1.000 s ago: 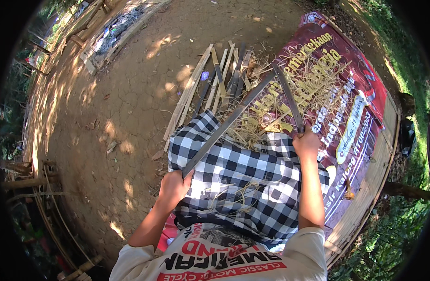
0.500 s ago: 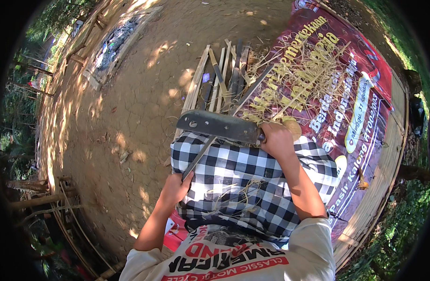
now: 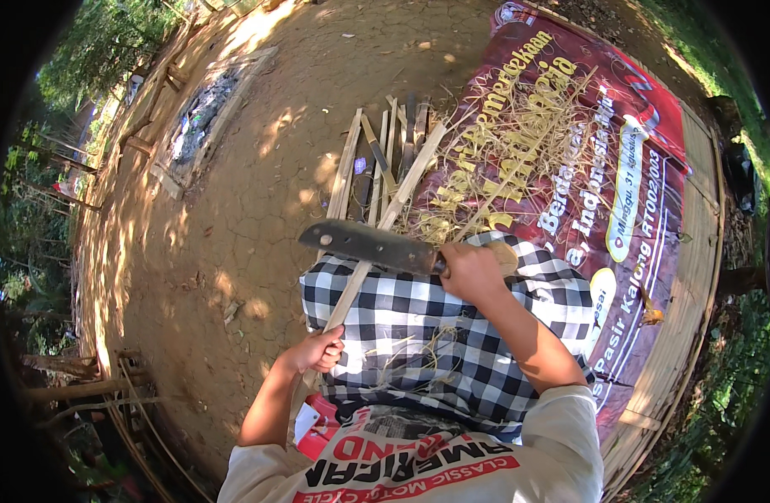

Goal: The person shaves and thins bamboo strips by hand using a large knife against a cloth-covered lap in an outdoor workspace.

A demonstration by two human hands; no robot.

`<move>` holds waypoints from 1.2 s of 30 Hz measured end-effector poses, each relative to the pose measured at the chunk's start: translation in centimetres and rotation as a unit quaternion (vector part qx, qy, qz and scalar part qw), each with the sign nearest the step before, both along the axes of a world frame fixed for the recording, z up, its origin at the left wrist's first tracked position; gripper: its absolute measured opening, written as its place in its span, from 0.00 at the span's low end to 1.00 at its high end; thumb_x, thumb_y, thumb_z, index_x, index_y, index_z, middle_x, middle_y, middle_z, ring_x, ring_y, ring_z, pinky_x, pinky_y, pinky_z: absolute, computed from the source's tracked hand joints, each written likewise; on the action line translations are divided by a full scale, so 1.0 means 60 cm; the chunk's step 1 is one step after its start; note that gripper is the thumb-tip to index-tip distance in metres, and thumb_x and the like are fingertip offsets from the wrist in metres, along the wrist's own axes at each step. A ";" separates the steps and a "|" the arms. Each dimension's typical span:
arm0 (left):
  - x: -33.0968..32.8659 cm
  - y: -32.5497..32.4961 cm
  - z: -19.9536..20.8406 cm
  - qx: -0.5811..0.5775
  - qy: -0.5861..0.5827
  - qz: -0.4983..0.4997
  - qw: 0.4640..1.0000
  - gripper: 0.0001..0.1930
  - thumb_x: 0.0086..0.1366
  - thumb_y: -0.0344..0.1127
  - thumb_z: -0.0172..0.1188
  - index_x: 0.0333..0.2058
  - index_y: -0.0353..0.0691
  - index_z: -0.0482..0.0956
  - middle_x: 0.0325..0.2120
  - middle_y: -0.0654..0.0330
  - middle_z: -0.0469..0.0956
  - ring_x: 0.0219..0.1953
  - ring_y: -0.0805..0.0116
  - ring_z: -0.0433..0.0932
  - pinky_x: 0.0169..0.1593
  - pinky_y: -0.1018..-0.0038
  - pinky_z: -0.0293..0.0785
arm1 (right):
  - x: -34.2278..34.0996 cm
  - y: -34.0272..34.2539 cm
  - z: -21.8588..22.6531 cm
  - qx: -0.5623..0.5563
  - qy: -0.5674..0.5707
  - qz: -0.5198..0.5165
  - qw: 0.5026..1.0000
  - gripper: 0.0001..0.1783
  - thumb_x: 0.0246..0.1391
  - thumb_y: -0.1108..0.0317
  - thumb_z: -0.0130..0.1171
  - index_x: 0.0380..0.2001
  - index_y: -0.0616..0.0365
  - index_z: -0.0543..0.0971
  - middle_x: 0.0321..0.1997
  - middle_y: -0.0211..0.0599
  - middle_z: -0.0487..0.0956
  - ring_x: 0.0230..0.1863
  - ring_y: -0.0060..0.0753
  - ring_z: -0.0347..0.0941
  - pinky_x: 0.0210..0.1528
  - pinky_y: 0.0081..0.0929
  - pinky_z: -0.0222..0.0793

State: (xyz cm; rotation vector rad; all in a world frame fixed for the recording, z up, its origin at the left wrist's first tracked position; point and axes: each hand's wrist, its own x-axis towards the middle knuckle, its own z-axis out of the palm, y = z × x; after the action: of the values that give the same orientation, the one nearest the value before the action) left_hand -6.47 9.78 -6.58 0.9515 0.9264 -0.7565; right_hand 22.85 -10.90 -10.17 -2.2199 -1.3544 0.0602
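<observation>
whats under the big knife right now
A pale strip, gripped by the left hand, crosses under the large knife; checkered cloth shows past the knife's near edge. The stretch of strip directly beneath the knife is covered.

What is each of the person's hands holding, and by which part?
The left hand grips a pale wooden strip toward the end nearer the body; the right hand grips a broad dark knife by its handle.
</observation>
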 end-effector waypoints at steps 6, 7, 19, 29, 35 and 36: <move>-0.010 -0.011 -0.008 0.005 0.008 0.027 1.000 0.27 0.71 0.61 0.38 0.17 0.51 0.54 0.11 0.76 0.48 0.12 0.82 0.44 0.16 0.80 0.41 | -0.087 0.032 -0.002 0.023 -0.010 0.127 0.992 0.07 0.40 0.67 0.59 0.25 0.56 0.74 0.24 0.39 0.77 0.28 0.39 0.77 0.31 0.35 0.73; -0.007 -0.014 -0.005 0.016 0.010 0.023 1.000 0.27 0.71 0.61 0.38 0.17 0.52 0.55 0.12 0.76 0.48 0.12 0.82 0.44 0.17 0.80 0.40 | -0.087 0.033 -0.004 0.024 -0.004 0.124 0.992 0.07 0.40 0.67 0.59 0.25 0.56 0.74 0.24 0.39 0.77 0.28 0.39 0.77 0.31 0.34 0.73; -0.001 -0.027 0.003 0.086 -0.023 0.056 0.994 0.23 0.68 0.61 0.47 0.22 0.51 0.60 0.13 0.73 0.54 0.12 0.81 0.48 0.16 0.79 0.43 | -0.029 0.040 -0.034 0.047 -0.075 0.077 0.993 0.05 0.37 0.70 0.59 0.22 0.54 0.73 0.21 0.36 0.75 0.26 0.38 0.76 0.31 0.33 0.72; -0.013 -0.027 -0.005 0.088 -0.027 0.071 0.993 0.24 0.69 0.60 0.47 0.22 0.49 0.60 0.12 0.72 0.55 0.10 0.81 0.49 0.15 0.78 0.45 | 0.082 0.001 -0.010 -0.098 0.059 -0.203 0.972 0.11 0.42 0.69 0.57 0.33 0.57 0.75 0.26 0.48 0.79 0.31 0.46 0.79 0.36 0.40 0.74; -0.010 -0.013 -0.013 0.033 -0.024 0.052 0.998 0.24 0.69 0.59 0.47 0.21 0.50 0.59 0.11 0.72 0.55 0.09 0.80 0.49 0.15 0.78 0.44 | 0.051 0.010 -0.015 -0.105 0.061 -0.164 0.979 0.10 0.45 0.68 0.57 0.33 0.59 0.74 0.27 0.49 0.80 0.31 0.48 0.79 0.33 0.43 0.75; -0.007 -0.015 -0.011 0.038 -0.025 0.056 0.997 0.23 0.69 0.58 0.47 0.22 0.49 0.59 0.11 0.72 0.54 0.09 0.80 0.49 0.15 0.78 0.45 | 0.032 0.018 -0.016 -0.071 0.036 -0.112 0.990 0.10 0.45 0.68 0.57 0.32 0.59 0.74 0.26 0.48 0.79 0.30 0.46 0.79 0.32 0.41 0.75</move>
State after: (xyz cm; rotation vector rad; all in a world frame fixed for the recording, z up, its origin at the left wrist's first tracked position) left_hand -6.92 8.90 -7.27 0.9728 0.9609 -0.6042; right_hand 24.74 -9.83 -11.15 -2.4507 -1.0838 0.1591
